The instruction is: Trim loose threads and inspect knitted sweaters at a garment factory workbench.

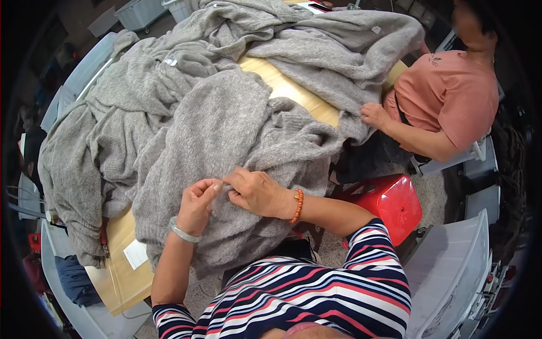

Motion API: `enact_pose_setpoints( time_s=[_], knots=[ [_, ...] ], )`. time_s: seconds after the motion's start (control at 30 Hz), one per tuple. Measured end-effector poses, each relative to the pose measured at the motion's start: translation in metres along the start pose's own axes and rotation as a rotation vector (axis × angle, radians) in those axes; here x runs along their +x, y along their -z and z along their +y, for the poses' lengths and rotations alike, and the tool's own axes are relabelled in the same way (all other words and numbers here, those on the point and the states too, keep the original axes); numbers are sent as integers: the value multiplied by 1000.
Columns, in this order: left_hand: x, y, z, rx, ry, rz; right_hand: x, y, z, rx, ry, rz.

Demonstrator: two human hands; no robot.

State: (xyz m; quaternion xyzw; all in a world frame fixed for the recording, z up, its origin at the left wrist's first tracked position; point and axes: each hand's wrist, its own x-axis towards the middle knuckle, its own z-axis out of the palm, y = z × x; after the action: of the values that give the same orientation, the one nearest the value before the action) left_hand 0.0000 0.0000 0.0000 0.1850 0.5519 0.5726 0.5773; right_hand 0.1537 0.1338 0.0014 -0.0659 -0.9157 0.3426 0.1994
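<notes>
A grey knitted garment (220,113) is spread over the near side of the table and hangs off its front edge. Above its lower part my two hands meet, fingertips almost touching. My left hand (197,206), with a pale bangle at the wrist, is pinched closed. My right hand (257,191), with an orange bead bracelet, is likewise closed in a pinch, its fingers curled. Whatever lies between the fingertips is too small to make out.
More grey knitwear (113,124) heaps across the wooden table (293,90). A co-worker in a pink shirt (446,104) handles a grey garment (344,48) at the right. A red stool (389,203) and a white bin (451,271) stand right of me. White paper (135,254) lies near the left corner.
</notes>
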Motion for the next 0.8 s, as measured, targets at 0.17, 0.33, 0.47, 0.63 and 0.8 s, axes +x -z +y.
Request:
enact_pose_setpoints(
  time_s=[0.17, 0.33, 0.47, 0.63, 0.8],
  knots=[
    [-14, -19, 0, 638, -503, 105, 5, 0, 9, 18, 36, 61],
    [-11, -28, -3, 933, -794, 226, 5, 5, 7, -3, 61, -16],
    [-13, -26, -3, 928, -765, 250, 6, 8, 3, -21, 43, -85],
    [-6, -20, -5, 829, -718, 200, 8, 10, 6, 18, 53, -92],
    [-3, -27, -6, 945, -783, 258, 11, 10, 12, 44, 30, -121]
  ],
)
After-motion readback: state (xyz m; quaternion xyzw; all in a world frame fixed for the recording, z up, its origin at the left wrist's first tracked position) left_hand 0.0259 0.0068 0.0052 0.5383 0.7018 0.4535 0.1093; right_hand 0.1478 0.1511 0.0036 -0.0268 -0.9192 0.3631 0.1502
